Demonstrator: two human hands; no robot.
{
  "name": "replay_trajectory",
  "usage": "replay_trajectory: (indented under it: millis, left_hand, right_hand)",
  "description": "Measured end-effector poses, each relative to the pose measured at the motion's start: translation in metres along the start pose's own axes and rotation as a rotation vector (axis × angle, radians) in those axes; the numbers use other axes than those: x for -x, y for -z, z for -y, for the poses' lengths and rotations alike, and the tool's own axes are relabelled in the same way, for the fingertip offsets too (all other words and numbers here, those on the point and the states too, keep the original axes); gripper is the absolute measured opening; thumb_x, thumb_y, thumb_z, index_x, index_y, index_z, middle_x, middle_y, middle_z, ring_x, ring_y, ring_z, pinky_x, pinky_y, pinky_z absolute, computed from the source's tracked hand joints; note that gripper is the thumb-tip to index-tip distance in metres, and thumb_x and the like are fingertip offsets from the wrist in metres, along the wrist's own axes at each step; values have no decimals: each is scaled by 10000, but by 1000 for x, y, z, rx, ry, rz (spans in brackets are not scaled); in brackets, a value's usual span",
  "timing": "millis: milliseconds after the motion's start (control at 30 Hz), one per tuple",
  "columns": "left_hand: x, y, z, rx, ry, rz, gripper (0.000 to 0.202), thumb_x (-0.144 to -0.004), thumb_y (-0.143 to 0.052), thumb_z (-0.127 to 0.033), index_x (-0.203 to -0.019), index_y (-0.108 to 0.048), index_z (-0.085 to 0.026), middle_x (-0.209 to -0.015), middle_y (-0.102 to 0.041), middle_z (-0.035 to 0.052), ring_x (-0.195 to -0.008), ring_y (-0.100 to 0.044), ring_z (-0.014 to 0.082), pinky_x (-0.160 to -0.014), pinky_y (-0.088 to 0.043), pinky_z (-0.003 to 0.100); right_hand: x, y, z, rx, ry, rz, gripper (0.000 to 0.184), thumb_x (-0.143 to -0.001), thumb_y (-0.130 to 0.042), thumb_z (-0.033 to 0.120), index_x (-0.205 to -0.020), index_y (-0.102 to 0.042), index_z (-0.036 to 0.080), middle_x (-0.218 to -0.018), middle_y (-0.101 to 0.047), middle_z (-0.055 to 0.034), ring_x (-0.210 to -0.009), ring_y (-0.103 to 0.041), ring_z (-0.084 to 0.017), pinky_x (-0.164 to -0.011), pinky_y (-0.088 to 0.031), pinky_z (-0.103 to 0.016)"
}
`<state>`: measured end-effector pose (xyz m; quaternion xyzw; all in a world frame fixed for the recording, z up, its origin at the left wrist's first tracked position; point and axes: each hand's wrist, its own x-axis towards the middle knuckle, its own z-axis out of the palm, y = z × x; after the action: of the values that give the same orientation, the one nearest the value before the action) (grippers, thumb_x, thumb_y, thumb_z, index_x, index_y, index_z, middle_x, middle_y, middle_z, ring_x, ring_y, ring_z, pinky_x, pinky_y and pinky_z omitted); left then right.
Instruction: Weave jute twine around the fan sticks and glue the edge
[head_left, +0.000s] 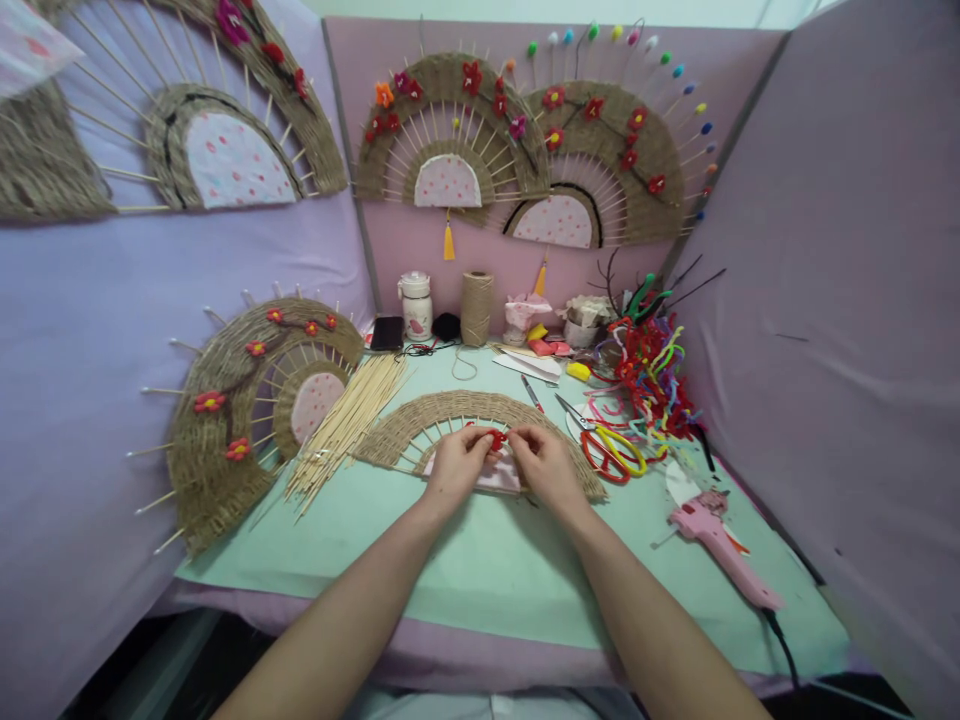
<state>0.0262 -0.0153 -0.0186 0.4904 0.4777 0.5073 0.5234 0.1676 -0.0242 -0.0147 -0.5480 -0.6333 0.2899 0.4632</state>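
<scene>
Between my two hands is a small red pipe-cleaner flower (497,440). The fingertips of my left hand (459,466) pinch it from the left. My right hand (546,468) pinches at its right side, thumb and forefinger close together. Both hands are above a half-round woven twine fan (409,425) that lies flat on the table. Pale sticks radiate inside its woven band, and a pinkish-white half-round piece (495,478) sits at its centre, partly covered by my hands. The finer petals of the flower are too small to make out.
Right of the fan lie scissors (611,455) with red and yellow handles and a pink glue gun (724,555) with a cord. Thin sticks (349,425) are piled left. Coloured pipe cleaners (652,375) heap at back right, near a twine spool (477,308). A finished fan (202,450) leans left.
</scene>
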Motion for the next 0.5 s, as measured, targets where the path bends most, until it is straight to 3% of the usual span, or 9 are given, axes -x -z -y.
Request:
replay_trajectory:
  millis: [300,500]
  left_hand:
    - [5,-4,-8,13,2,-18,108,-684,-656,-182,-766,-700,-127,-666,-693,32,-603,-632,135,-594,-507,235]
    - [4,-2,-2,-124,-82,-80,151,-659,-629,-120,-786,-707,-141,-772,-719,53,-725,-658,165,-701,-510,264]
  right_hand:
    - [3,-3,4,82,114,-52,155,-767,-525,283,-689,-606,177,-663,-618,-20,-599,-539,-149,-573,-402,-254]
    - [8,-10,5,218,243,-73,125,-770,-529,235,-660,-562,184,-682,-586,-24,-611,-514,-143,-586,-388,-257]
